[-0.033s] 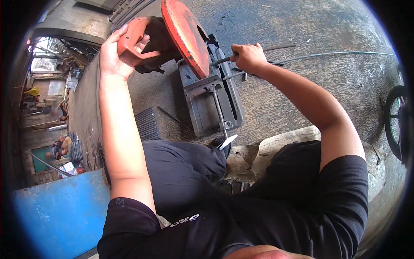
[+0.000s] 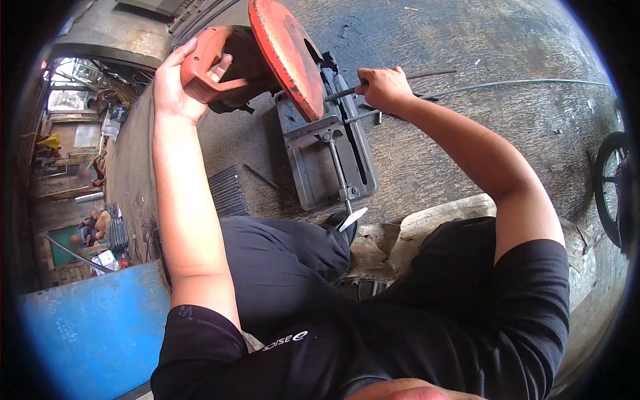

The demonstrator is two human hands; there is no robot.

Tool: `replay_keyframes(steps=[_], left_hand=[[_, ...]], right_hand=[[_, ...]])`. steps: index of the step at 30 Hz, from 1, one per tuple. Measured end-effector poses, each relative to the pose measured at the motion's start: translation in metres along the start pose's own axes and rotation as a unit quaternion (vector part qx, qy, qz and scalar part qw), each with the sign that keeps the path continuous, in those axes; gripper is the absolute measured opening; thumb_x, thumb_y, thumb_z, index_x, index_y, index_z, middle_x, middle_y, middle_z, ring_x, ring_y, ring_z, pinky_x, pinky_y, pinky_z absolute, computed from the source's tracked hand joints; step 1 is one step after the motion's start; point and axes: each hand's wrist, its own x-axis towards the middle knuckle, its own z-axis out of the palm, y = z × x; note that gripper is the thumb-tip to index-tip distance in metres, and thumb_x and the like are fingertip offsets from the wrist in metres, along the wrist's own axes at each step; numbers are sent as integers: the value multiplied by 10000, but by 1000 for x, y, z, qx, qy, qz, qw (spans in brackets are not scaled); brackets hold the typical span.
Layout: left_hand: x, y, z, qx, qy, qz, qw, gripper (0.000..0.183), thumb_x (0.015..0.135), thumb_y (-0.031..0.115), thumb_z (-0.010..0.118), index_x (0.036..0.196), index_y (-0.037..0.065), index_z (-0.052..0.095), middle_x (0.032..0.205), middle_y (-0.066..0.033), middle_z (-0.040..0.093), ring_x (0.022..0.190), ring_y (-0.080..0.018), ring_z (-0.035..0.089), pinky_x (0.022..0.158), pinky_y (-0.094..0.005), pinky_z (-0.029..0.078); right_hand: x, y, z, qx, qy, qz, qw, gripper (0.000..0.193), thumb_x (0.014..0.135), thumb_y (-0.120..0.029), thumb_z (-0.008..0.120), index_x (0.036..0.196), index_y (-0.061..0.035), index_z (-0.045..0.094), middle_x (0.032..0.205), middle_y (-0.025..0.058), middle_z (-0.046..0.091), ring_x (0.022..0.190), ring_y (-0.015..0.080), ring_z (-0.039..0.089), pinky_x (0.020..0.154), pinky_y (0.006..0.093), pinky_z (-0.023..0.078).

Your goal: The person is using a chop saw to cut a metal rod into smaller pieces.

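My left hand point(image 2: 177, 90) is wrapped round the orange handle point(image 2: 202, 60) of a cut-off saw. Its round orange blade guard point(image 2: 288, 57), worn at the rim, hides most of the blade. Below the guard lies the grey base point(image 2: 313, 179), with a vise screw point(image 2: 338, 163) ending in a pale crank handle point(image 2: 353, 219). To the right of the guard, my right hand point(image 2: 387, 90) is closed on a dark metal rod point(image 2: 433, 72), whose left end runs in beside the guard. A thinner long rod point(image 2: 520, 83) lies across the base's right edge, below that hand.
Several cut rods point(image 2: 228, 190) lie bundled left of the base, with one loose rod point(image 2: 262, 179) beside them. A blue panel point(image 2: 93, 327) stands at lower left. A dark wheel point(image 2: 608, 190) is at the far right. People point(image 2: 97, 227) sit in the left background.
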Motion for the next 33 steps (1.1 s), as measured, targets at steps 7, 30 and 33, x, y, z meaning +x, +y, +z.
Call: replay_keyframes(steps=[7,30,33], left_hand=[[4,0,-3,4,-2,9,1000,425,918,232,470,1253,-30,474,1173,-180,568,915,-297,622,839,-421,541],[4,2,-1,-13,12,-7,1000,427,937,222,433,1258,-58,455,1202,-203,543,1018,-330,574,909,-509,488],[5,1,2,-16,24,5,1000,411,952,187,406,1235,-108,449,1181,-233,545,1024,-336,567,942,-462,486]], right_hand=[[10,0,0,-10,-50,-11,999,214,838,-344,582,908,-147,626,876,81,684,924,262,633,841,425,378],[16,5,12,21,-54,21,998,246,827,-362,572,946,-161,649,948,90,685,964,270,627,853,410,401],[16,6,11,27,-73,20,997,261,831,-381,567,942,-160,651,960,91,685,971,275,625,853,405,408]])
